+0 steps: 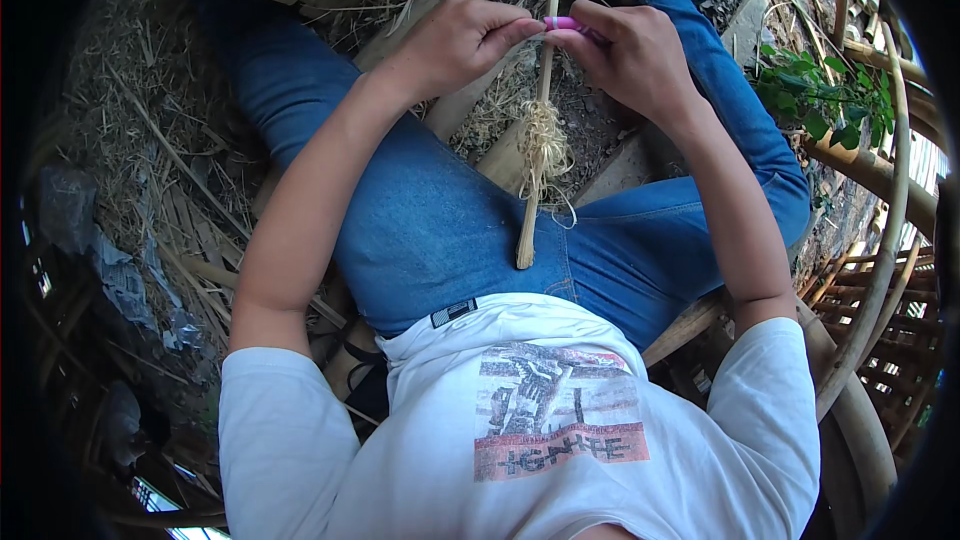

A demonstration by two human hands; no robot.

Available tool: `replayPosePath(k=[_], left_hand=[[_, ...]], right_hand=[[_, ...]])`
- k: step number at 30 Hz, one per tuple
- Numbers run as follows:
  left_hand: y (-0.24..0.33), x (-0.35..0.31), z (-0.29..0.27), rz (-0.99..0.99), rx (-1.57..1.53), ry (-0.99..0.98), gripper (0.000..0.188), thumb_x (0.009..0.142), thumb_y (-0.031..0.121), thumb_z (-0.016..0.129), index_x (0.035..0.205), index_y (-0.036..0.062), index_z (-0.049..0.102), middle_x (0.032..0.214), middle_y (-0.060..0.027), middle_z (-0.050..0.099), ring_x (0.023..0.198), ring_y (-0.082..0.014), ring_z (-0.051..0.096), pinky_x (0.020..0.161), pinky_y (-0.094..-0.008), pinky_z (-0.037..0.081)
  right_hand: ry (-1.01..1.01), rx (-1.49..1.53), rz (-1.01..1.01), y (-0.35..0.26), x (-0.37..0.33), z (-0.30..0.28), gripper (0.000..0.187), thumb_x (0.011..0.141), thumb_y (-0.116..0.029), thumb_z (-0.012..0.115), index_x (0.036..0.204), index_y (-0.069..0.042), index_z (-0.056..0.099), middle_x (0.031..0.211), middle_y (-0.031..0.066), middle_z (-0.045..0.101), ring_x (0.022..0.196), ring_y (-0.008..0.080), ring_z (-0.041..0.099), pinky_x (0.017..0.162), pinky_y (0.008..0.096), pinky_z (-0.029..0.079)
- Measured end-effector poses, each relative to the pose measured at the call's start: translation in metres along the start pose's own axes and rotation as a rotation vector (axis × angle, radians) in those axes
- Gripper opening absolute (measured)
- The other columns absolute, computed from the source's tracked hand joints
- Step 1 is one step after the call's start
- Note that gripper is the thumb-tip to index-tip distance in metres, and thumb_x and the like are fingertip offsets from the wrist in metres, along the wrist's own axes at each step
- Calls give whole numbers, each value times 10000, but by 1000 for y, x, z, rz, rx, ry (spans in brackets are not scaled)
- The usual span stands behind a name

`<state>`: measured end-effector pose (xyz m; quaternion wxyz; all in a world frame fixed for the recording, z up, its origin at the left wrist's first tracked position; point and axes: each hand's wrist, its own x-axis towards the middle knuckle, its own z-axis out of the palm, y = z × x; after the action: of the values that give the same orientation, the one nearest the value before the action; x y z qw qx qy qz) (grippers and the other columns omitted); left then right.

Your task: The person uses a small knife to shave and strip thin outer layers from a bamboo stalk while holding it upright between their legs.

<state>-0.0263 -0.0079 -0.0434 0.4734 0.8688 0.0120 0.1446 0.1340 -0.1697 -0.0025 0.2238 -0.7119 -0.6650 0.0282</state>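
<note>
Slender wooden stick [545,80] upright between both hands, curled shavings [544,145] below. Right hand [640,55] closed round small pink tool [566,24]; left hand [465,45] fingertips at stick, grip uncertain.

The stick [545,80] splits the gap between the forearms [318,180], otherwise apparently open.

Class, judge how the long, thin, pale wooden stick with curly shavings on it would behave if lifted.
The long, thin, pale wooden stick would probably stay stiff, since it runs nearly straight. It looks light, being so slender. The curly, straw-coloured shavings seem floppy and might snag or shed, as they bunch in fine, loose ribbons.
</note>
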Motion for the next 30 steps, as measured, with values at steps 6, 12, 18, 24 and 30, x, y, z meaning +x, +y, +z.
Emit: replayPosePath(k=[6,12,18,24,30], left_hand=[[-21,60,-25,-19,84,87,332,1010,321,551,1007,31,713,590,-99,530,539,-127,506,537,-332,422],[-5,11,-5,7,103,-4,267,990,260,591,1007,28,721,558,-100,529,494,-141,500,514,-336,399],[4,-4,8,55,20,3,248,986,243,597,1013,28,716,572,-117,537,494,-166,517,520,-350,407],[-26,52,3,-75,145,-22,361,1012,357,548,1089,35,692,685,-71,622,581,-111,563,531,-304,424],[3,63,2,-51,24,-63,306,1010,291,520,1042,63,722,758,-222,641,646,-293,655,624,-400,491]], right_hand=[[87,-17,28,26,51,-14,257,892,-294,667,841,-45,696,652,178,620,604,372,624,550,430,482],[-26,57,66,6,4,4,266,893,-376,676,846,-114,688,559,96,563,530,306,591,495,401,441],[-34,72,97,-11,-16,1,274,890,-404,673,859,-132,684,572,95,578,551,305,609,505,410,451],[74,-93,40,46,15,0,323,906,-396,662,878,-75,685,613,131,561,571,330,584,519,408,436],[69,15,83,55,3,-3,300,927,-332,662,898,-34,681,623,162,488,541,311,491,520,378,398]])
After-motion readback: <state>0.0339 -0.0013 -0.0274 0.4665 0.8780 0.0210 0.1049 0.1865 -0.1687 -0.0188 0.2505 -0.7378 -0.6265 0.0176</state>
